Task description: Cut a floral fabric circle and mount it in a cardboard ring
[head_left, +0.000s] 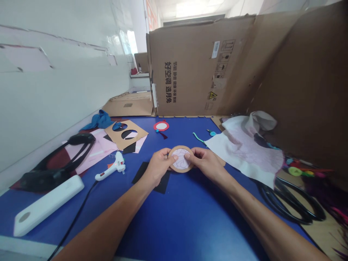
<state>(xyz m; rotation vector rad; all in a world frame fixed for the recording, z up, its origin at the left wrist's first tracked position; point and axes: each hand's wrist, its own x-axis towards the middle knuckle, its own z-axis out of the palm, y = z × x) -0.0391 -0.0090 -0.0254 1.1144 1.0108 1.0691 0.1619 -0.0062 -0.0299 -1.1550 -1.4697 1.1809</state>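
Note:
Both hands hold a round cardboard ring (pixel 181 159) with pale pink patterned fabric inside it, just above the blue table (pixel 174 217). My left hand (pixel 157 167) grips the ring's left edge with thumb on top. My right hand (pixel 205 162) pinches the right edge, thumb pressing on the fabric. Under the hands lies a black square of paper (pixel 160 181).
A white glue gun (pixel 111 170) with a black cord lies to the left, near a white power bank (pixel 46 204) and black headphones (pixel 54 163). Cardboard with round cut-outs (pixel 126 134), a red-rimmed disc (pixel 161 126), white fabric (pixel 244 148), large black scissors (pixel 293 204) and cardboard boxes (pixel 201 69) surround the area.

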